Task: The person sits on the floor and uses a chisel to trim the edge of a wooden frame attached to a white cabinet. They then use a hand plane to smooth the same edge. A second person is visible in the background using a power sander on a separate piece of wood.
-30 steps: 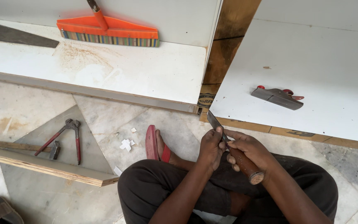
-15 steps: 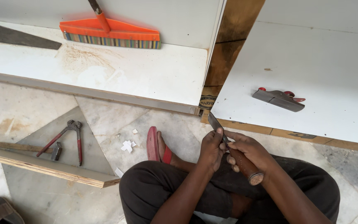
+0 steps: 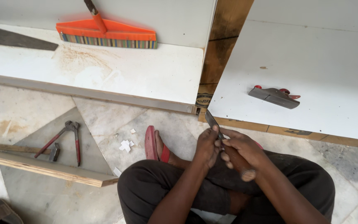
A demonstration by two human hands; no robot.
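Note:
I sit cross-legged on a marble floor. My right hand (image 3: 241, 151) grips the wooden handle of a chisel (image 3: 212, 120), whose dark metal blade points up toward the white board's edge. My left hand (image 3: 207, 148) is closed around the blade near the handle, fingers touching the metal. Both hands meet above my knees, in dark trousers. A red sandal (image 3: 151, 143) is on my foot just left of the hands.
A small hand plane (image 3: 275, 96) lies on the white board (image 3: 311, 62) at right. An orange broom (image 3: 106, 35) and a saw blade (image 3: 13, 38) rest on the left white panel (image 3: 104, 74). Red-handled pincers (image 3: 65, 137), a hammer (image 3: 52, 151) and a plywood strip (image 3: 42, 168) lie on the floor.
The hands and chisel stay in nearly the same place; only the view has shifted slightly.

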